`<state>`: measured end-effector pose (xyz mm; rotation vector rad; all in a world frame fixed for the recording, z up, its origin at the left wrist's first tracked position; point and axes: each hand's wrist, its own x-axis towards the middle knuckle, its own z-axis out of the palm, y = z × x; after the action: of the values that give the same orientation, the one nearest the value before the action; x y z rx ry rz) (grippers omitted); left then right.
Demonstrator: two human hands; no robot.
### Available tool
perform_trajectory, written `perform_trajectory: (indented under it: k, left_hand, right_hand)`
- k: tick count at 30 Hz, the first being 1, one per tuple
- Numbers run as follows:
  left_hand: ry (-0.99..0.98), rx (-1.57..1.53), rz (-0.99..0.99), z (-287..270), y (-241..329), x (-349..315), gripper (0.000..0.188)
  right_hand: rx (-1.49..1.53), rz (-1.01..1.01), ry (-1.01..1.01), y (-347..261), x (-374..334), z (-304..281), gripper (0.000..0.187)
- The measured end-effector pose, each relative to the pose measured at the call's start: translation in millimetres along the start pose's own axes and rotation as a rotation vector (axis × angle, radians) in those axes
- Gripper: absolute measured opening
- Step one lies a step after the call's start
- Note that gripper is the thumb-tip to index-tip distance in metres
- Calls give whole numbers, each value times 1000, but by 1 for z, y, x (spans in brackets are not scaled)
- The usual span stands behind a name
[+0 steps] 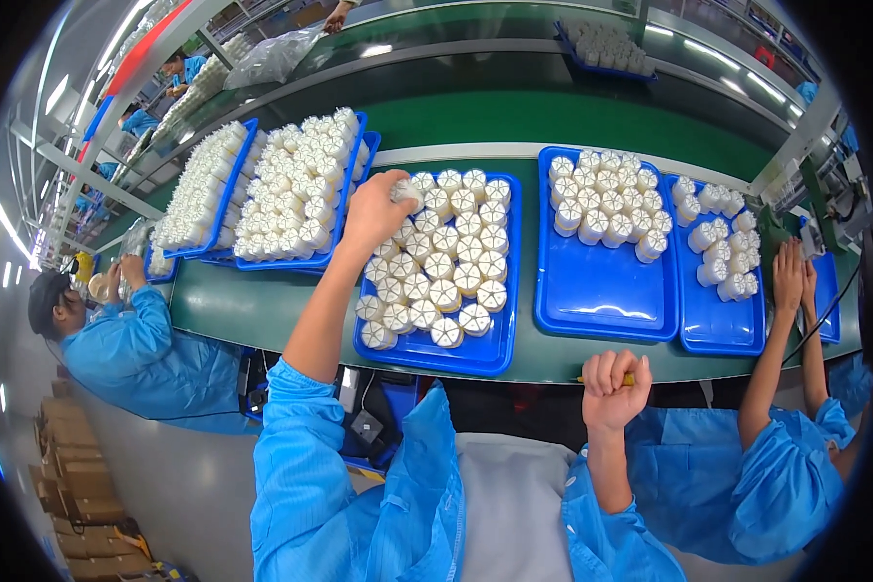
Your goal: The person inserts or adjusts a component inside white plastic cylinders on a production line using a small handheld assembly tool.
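My left hand (376, 210) reaches over the far left corner of a blue tray (502, 339). Its fingers are closed on a white cylindrical part (406, 192). Many similar white parts (439, 266), their round tops split into wedges, stand upright in rows in that tray. Nearer to me, my right hand (611, 386) is raised just off the table's front edge, curled round a slim yellow tool (629, 379). Only short bits of the tool show beside the fingers, so its kind is hidden.
Stacked blue trays (347, 209) of white parts stand at the left. Two more trays, a part-filled one (606, 325) and another (723, 339), lie to the right. A co-worker's hands (793, 274) are at the far right; another person (145, 339) sits left. Behind runs a green conveyor (475, 107).
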<state>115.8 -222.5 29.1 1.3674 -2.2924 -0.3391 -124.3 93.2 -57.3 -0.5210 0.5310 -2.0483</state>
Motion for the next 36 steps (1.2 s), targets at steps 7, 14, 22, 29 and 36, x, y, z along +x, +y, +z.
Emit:
perform_trajectory:
  k: [7, 14, 22, 29, 36]
  left_hand:
    - [14, 55, 110, 9, 7, 0, 45]
    - [171, 49, 262, 19, -20, 10, 33]
    - [17, -112, 164, 30, -33, 2, 43]
    - [179, -24, 116, 11, -2, -18, 48]
    - [240, -221, 241, -23, 99, -84, 43]
  right_hand:
    - [-9, -8, 16, 1, -2, -2, 49]
    - [-30, -41, 30, -6, -5, -10, 48]
    - [-662, -16, 80, -45, 32, -4, 35]
    - [-1764, -384, 351, -79, 136, -9, 38]
    - [-2117, -152, 286, -70, 160, -30, 42]
